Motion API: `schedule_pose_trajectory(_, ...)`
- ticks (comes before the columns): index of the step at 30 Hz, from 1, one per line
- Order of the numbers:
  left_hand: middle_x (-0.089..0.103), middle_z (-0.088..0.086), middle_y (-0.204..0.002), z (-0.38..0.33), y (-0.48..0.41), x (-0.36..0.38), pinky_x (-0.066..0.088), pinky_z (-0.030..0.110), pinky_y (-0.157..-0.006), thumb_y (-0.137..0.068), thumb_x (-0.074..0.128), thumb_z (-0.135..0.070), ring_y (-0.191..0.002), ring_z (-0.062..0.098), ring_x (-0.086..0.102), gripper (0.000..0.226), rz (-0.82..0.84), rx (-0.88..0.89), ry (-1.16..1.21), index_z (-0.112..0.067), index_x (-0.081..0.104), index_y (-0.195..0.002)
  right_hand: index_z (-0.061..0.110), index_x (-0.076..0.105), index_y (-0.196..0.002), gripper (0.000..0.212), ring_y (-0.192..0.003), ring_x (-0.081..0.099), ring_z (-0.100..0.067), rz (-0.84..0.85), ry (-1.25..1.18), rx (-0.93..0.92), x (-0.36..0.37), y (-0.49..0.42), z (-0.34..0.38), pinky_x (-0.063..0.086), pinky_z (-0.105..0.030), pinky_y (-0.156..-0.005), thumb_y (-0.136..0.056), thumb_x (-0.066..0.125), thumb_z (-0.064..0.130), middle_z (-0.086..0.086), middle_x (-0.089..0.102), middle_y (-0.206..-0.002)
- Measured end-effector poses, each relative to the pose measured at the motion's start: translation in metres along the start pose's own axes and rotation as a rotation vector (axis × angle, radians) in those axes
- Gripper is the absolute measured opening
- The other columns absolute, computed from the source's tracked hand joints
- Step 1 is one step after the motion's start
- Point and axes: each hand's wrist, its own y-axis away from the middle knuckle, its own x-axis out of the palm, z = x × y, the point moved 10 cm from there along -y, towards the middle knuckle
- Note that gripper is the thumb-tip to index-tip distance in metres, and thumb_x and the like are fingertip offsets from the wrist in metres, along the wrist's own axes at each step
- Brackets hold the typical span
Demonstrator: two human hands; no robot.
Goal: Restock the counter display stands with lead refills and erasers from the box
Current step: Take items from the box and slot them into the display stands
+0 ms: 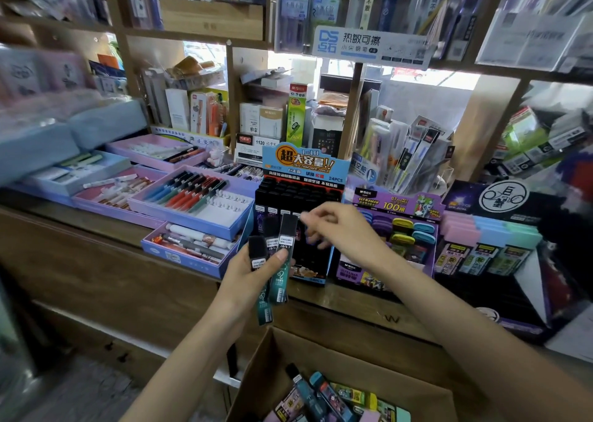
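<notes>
My left hand (253, 274) grips a fanned bunch of lead refill tubes (278, 255), dark with black caps and white labels, just in front of the black lead refill display stand (298, 197) on the counter. Over the stand's front rows hovers my right hand (340, 229), its fingers loosely curled and holding nothing. To the right of that stand a purple display (398, 232) holds coloured erasers and refill cases. Below, the open cardboard box (276, 364) holds several more refill tubes and erasers (324, 399).
Purple and pink pen trays (192, 210) lie on the wooden counter (96, 229) to the left. Pastel eraser blocks (491, 232) and a dark display sit to the right. Shelves packed with stationery rise behind the counter.
</notes>
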Motion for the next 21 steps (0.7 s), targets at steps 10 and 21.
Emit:
schedule_pose_trajectory(10,0.074,0.009,-0.088,0.013,-0.005,0.033,0.054,0.024,-0.060,-0.076,0.061,-0.041,-0.079,0.022,0.072,0.039,0.015,-0.052,0.026,-0.014,0.063,-0.104,0.010,0.059,-0.084,0.009,-0.062,0.066,-0.010,-0.032,-0.352,0.106,-0.023,0.011,-0.013,0.055,-0.021,-0.059,-0.084,0.066,0.004,-0.005,0.067,-0.075)
schedule_pose_trajectory(21,0.075,0.010,-0.084,0.002,-0.003,-0.003,0.057,0.025,-0.057,-0.091,0.054,-0.018,-0.074,0.019,0.072,0.014,-0.065,-0.079,0.049,-0.011,0.061,-0.101,0.015,0.058,-0.088,0.014,-0.077,0.061,-0.015,-0.314,0.296,-0.103,-0.081,-0.018,0.022,0.048,-0.025,-0.068,-0.082,0.071,0.015,-0.002,0.064,-0.086)
